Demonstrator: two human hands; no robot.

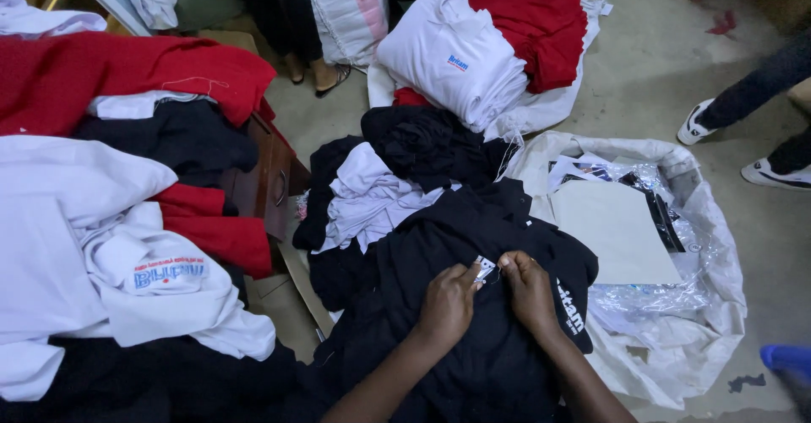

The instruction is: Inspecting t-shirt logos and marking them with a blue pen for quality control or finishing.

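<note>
Tag between my hands
My left hand (446, 303) and right hand (528, 290) both pinch the small white tag (484, 268) on the black shirt (473, 338).

The light is dim and even, cool in tone, with no clear source and only soft shadows under the piled clothes. The black shirt (473, 305) swallows detail, its folds barely showing. The clear plastic (650, 292) in the sack gives small glints. White shirts (76, 246) at the left edge look slightly washed out. Focus is fairly sharp; the corners stretch a little.
</note>
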